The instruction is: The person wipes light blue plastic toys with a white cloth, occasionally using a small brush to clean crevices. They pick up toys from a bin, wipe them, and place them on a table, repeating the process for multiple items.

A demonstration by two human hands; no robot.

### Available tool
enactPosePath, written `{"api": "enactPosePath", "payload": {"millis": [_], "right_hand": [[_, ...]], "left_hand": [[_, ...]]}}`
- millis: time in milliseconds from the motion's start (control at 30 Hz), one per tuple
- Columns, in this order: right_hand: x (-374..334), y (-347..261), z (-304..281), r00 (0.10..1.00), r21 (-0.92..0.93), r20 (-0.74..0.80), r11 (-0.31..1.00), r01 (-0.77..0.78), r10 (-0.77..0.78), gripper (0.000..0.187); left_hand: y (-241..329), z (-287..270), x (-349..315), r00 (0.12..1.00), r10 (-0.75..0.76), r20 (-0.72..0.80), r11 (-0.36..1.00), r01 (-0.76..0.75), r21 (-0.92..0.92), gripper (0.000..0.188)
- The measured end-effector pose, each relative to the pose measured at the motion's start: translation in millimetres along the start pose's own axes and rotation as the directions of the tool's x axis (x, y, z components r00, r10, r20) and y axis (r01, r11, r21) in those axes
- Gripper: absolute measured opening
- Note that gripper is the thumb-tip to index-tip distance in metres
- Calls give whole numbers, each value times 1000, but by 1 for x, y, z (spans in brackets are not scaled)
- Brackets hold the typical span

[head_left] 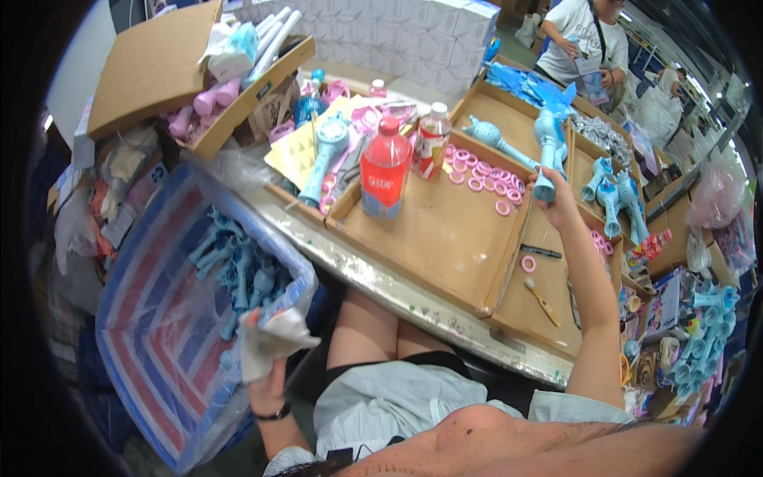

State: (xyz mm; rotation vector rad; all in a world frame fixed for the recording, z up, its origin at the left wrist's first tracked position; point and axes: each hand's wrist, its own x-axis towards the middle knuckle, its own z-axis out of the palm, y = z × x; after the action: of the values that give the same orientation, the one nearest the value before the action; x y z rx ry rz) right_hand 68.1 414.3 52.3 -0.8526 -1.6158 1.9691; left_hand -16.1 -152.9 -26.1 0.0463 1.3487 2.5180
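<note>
"Blue plastic piece (550, 131), where is it?"
"Up over the cardboard trays (441, 262), right hand (558, 199) wrapped round its lower end."
"And the left hand (271, 375)?"
"Beside the striped bag (147, 318), at a white cloth (288, 330); I can't tell how closed."
"Any tip?"
"I'd grip lightly and keep it steady."

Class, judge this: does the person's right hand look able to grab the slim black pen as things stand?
Probably not: the right hand grips a long light-blue plastic piece, though the slim black pen lies uncovered.
</note>
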Motion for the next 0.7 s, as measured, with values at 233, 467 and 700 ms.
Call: {"api": "enactPosePath", "payload": {"millis": [233, 467, 700], "right_hand": [[1, 20, -2, 976, 390, 51, 904, 177, -212, 35], [-46, 44, -6, 962, 478, 269, 862, -169, 40, 51], [-99, 42, 25, 975, 405, 220, 909, -99, 8, 46]], "left_hand": [[61, -90, -2, 981, 180, 67, 984, -179, -10, 48], [117, -149, 97, 810, 87, -581, 953, -237, -189, 41], [66, -173, 165, 794, -108, -598, 900, -178, -399, 34]]}}
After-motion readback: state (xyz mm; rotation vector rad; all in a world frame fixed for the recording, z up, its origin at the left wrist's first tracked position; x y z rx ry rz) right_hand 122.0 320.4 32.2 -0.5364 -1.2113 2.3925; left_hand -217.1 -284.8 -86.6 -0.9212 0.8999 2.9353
